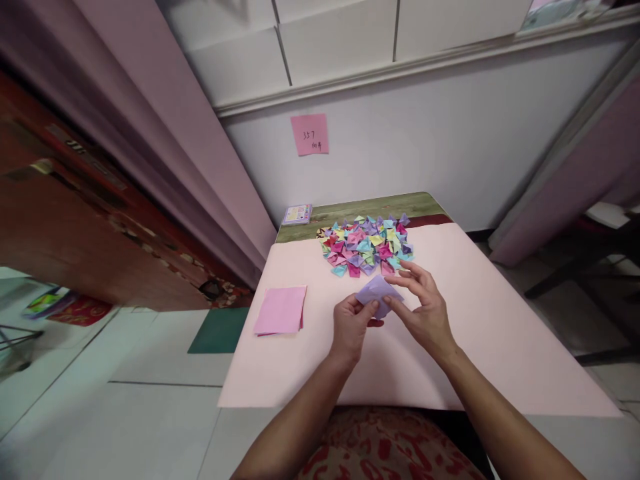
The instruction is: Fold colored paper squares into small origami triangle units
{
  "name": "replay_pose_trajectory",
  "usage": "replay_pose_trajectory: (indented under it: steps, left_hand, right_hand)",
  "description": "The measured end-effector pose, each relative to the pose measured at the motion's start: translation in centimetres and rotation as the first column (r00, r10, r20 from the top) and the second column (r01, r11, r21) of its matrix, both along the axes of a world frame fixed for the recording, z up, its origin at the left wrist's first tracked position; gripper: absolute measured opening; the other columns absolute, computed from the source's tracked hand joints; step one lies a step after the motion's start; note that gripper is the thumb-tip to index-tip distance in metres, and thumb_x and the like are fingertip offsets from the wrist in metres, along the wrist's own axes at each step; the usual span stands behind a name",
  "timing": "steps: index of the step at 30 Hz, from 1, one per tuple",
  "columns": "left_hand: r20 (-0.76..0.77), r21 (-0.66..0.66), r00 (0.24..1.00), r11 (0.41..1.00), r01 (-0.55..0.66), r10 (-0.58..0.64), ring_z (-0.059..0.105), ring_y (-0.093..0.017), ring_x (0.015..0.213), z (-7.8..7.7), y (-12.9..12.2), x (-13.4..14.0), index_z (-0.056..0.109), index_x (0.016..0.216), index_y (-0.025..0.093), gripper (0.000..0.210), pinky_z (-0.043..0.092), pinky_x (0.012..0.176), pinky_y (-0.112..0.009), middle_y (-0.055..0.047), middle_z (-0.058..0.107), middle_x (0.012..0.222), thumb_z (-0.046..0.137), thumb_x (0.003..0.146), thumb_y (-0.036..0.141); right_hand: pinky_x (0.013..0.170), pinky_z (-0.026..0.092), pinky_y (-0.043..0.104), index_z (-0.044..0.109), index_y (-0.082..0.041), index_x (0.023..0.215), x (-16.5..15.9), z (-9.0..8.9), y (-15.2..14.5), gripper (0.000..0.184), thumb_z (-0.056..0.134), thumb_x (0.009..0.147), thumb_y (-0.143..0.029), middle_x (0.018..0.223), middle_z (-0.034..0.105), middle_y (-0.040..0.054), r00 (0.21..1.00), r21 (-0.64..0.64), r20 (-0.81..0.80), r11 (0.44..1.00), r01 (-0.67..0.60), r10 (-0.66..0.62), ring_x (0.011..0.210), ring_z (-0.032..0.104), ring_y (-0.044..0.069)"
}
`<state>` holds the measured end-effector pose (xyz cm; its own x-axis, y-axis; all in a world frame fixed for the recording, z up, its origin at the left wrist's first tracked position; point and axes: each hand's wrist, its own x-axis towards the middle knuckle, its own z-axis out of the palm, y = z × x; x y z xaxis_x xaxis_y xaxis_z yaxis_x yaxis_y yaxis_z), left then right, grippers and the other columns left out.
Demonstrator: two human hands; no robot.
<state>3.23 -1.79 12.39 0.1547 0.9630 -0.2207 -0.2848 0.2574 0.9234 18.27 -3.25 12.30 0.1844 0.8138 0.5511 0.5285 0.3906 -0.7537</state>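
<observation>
A lavender sheet of folded paper point(376, 289) is held up over the table between both hands. My left hand point(349, 327) grips its lower left side, thumb on top and fingers underneath. The thumb of my right hand point(425, 310) presses on the paper's right side, and its index finger reaches along the upper right edge; the other fingers are spread. Beyond the hands lies a heap of small folded paper pieces point(367, 243) in pink, blue, purple, yellow and green. To the left sits a stack of square paper point(281, 310), pink on top.
A pale pink cover point(500, 347) lies over most of the table. At its far left corner is a small pack of printed cards point(297, 214). A pink note point(310, 135) with handwriting is stuck on the white wall behind. A curtain point(200, 133) hangs on the left.
</observation>
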Motion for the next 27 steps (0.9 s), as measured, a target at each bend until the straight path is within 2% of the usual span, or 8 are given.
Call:
replay_pose_trajectory:
  steps: [5,12,17,20,23,27]
  left_hand:
    - [0.036,-0.031,0.999,0.999,0.019,-0.018,0.068,-0.019,0.066,0.37,-0.02,0.04,0.072,0.091,0.011,0.044,0.058,0.052,-0.029,-0.008,0.072,0.078,0.084,0.062,0.041]
    - [0.051,-0.029,0.998,0.999,0.021,-0.019,0.067,-0.018,0.066,0.63,-0.16,-0.05,0.072,0.092,0.011,0.045,0.056,0.048,-0.027,-0.007,0.072,0.076,0.084,0.062,0.042]
    - [0.044,-0.006,0.999,1.0,0.013,-0.013,0.067,-0.018,0.068,0.71,-0.21,-0.14,0.072,0.093,0.011,0.043,0.058,0.051,-0.028,-0.007,0.071,0.078,0.084,0.064,0.041]
    - [0.033,0.011,0.999,1.0,0.023,-0.024,0.067,-0.019,0.07,0.7,-0.34,-0.11,0.072,0.094,0.011,0.044,0.059,0.052,-0.028,-0.007,0.071,0.078,0.083,0.064,0.041]
    - [0.025,0.018,0.999,0.999,0.034,-0.035,0.066,-0.018,0.068,0.76,-0.45,-0.08,0.072,0.092,0.011,0.043,0.059,0.053,-0.028,-0.007,0.071,0.078,0.084,0.063,0.04]
    - [0.038,0.022,0.998,0.999,0.04,-0.041,0.064,-0.014,0.062,1.02,-0.47,-0.11,0.072,0.088,0.011,0.038,0.059,0.056,-0.028,-0.005,0.07,0.074,0.084,0.064,0.038]
  right_hand:
    - [0.099,0.051,0.051,0.071,-0.029,0.113,-0.17,-0.01,-0.1,0.027,0.065,0.087,-0.027,0.137,0.052,0.009,0.995,0.105,0.092,0.994,0.031,-0.04,0.117,0.058,0.027]
    - [0.097,0.052,0.048,0.074,-0.028,0.103,-0.16,0.63,-0.51,0.019,0.065,0.087,-0.023,0.135,0.054,0.0086,0.994,0.15,0.105,0.989,-0.007,-0.009,0.114,0.059,0.026]
    - [0.102,0.048,0.049,0.074,-0.025,0.1,0.03,0.86,-0.77,0.015,0.064,0.089,-0.03,0.138,0.052,0.0095,0.995,0.079,0.022,0.992,-0.095,0.093,0.119,0.057,0.027]
    - [0.105,0.045,0.05,0.072,-0.026,0.103,0.1,0.79,-0.47,0.019,0.061,0.091,-0.036,0.138,0.051,0.0096,0.993,0.022,-0.064,0.995,-0.1,0.102,0.124,0.054,0.027]
    - [0.106,0.043,0.05,0.07,-0.025,0.108,0.09,0.63,-0.04,0.028,0.069,0.085,-0.042,0.141,0.048,0.0108,0.991,-0.049,-0.075,0.992,-0.116,0.112,0.128,0.05,0.029]
    - [0.105,0.044,0.05,0.07,-0.026,0.109,0.07,0.54,0.0,0.033,0.071,0.083,-0.045,0.144,0.045,0.0101,0.968,-0.101,-0.121,0.968,-0.231,0.219,0.13,0.049,0.03]
